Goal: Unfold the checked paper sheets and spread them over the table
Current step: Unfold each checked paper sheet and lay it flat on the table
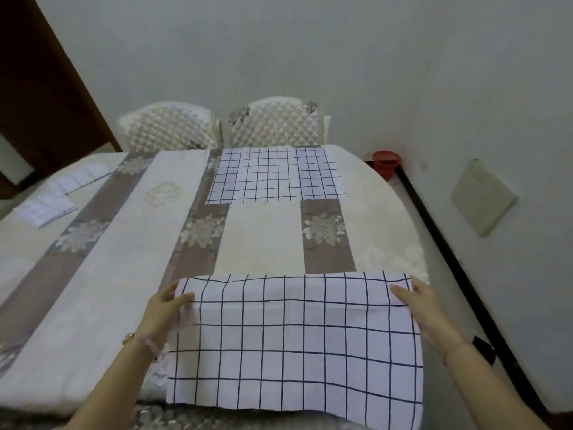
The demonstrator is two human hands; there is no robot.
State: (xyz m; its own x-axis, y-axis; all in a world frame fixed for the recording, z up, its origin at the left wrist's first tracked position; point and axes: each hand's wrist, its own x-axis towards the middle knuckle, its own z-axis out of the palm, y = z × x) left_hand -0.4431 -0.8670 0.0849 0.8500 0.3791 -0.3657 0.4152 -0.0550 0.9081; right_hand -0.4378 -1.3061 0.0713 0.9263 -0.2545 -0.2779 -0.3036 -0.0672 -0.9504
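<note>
Closest to the camera, the near sheet [294, 342] lies on the bench [260, 237], its long axis running left to right between both grips and its near-right corner cut off by the frame. The left hand [167, 308] pinches the far-left corner, thumb on top, fingers hidden underneath. The right hand [424, 308] pinches the far-right corner likewise. Both forearms reach forward. Beyond the grips a second sheet [276, 175] lies spread flat. Well left, blurred folded sheets [59, 193] rest.

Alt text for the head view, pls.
A person's left hand and right hand each pinch a far corner of the near checked sheet at the front of the table. The far checked sheet lies flat by two quilted chairs.
</note>
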